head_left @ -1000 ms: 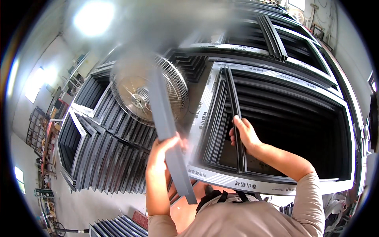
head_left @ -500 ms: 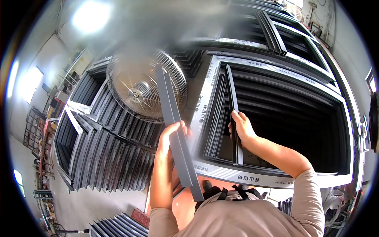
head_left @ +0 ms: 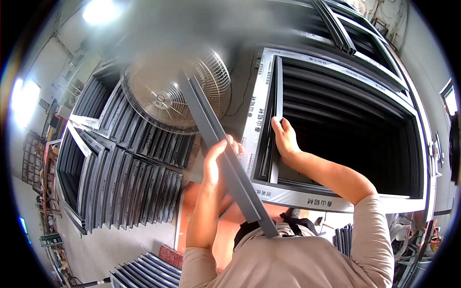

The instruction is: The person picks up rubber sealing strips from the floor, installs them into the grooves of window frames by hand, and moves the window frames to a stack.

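A long grey metal profile (head_left: 204, 120) slants across in front of me, its lower end close to my waist. My left hand (head_left: 213, 161) is closed around its middle, with the fingertips showing on the far side. My right hand (head_left: 286, 137) reaches into the opening of a large window frame (head_left: 331, 205), one of a deep stack. Its thumb and fingers close on a thinner dark strip (head_left: 279, 91), which stands along the inner left side of the frame. Whether the strip touches that side I cannot tell.
A round metal-caged fan (head_left: 163, 101) stands beyond my left hand. Left of it are stacked dark frames (head_left: 129, 187). More profiles (head_left: 149, 271) lie at the lower left by a reddish block (head_left: 170, 256). Further frames (head_left: 379, 62) lean at the back right.
My right hand has brought the strip leftward, close to the frame's left inner side, and it stands straighter. The profile in my left hand has swung its lower end to the right.
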A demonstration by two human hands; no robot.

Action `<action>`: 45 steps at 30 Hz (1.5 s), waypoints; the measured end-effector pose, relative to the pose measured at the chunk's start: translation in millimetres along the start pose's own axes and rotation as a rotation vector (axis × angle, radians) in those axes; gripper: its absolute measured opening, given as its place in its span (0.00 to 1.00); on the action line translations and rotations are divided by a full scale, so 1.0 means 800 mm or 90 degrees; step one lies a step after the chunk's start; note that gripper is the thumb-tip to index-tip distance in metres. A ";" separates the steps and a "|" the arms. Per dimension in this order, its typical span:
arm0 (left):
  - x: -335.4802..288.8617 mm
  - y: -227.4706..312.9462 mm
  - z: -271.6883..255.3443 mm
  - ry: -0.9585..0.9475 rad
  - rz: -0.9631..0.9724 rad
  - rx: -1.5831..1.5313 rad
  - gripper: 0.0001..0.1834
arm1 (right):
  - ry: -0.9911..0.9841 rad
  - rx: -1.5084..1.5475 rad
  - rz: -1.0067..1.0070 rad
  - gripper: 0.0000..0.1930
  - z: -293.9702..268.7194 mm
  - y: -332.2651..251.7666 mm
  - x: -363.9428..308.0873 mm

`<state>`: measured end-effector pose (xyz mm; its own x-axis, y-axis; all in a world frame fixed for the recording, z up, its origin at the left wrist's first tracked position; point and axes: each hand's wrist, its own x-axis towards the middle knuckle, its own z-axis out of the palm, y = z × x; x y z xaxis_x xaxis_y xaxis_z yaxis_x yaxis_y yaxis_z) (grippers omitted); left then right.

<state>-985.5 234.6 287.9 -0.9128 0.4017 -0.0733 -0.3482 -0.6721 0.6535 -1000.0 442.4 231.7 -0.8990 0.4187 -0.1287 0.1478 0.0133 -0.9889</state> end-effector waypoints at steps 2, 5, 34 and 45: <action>-0.001 0.000 -0.002 0.005 -0.003 0.004 0.12 | 0.023 -0.011 -0.003 0.20 0.010 -0.002 -0.001; 0.002 0.000 -0.007 -0.003 -0.010 0.001 0.12 | -0.006 -0.023 0.021 0.20 0.015 -0.011 -0.005; -0.001 -0.006 0.000 0.013 0.003 0.061 0.13 | 0.002 -0.118 -0.014 0.20 -0.012 -0.034 -0.006; -0.002 -0.009 -0.005 -0.012 0.015 0.066 0.13 | -0.013 -0.140 0.025 0.25 0.021 -0.047 -0.010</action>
<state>-982.3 236.2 280.2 -0.9158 0.3994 -0.0433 -0.3020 -0.6133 0.7298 -1004.9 423.4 268.4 -0.8987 0.4042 -0.1701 0.2670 0.1965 -0.9434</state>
